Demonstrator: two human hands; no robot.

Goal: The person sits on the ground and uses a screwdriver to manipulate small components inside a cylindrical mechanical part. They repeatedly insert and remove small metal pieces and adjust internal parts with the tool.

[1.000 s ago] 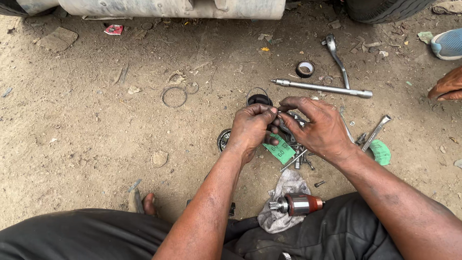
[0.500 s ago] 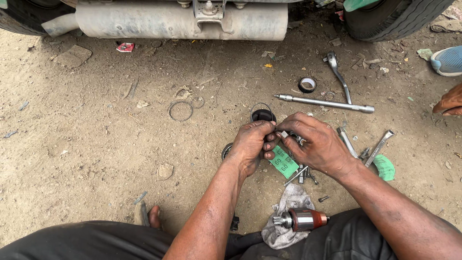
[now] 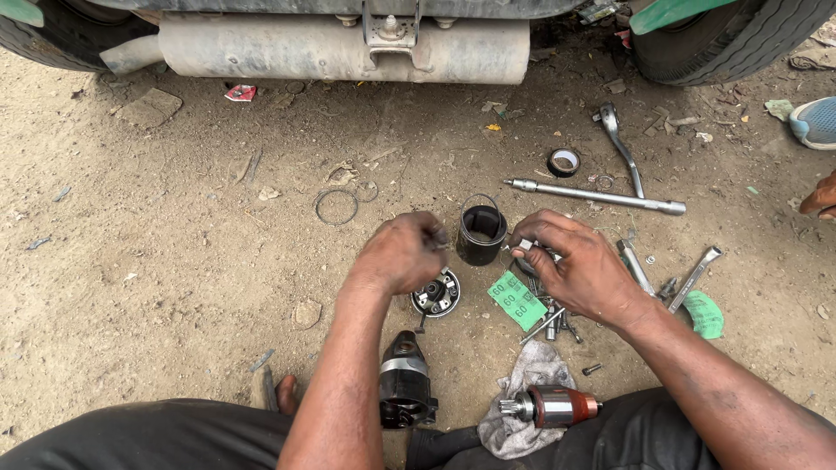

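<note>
Both hands [image 3: 401, 252] [image 3: 579, 265] flank a black cylindrical housing [image 3: 481, 235] (dusty metal)

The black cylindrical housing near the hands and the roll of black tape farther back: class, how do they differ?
The black cylindrical housing is tall and stands upright between the hands; the roll of black tape is a low ring lying flat, away from them. The housing looks larger. Both are black, round, hollow, and rest on dirt.

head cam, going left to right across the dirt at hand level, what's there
wire ring → left hand → black cylinder housing → right hand → flat wrench
</note>
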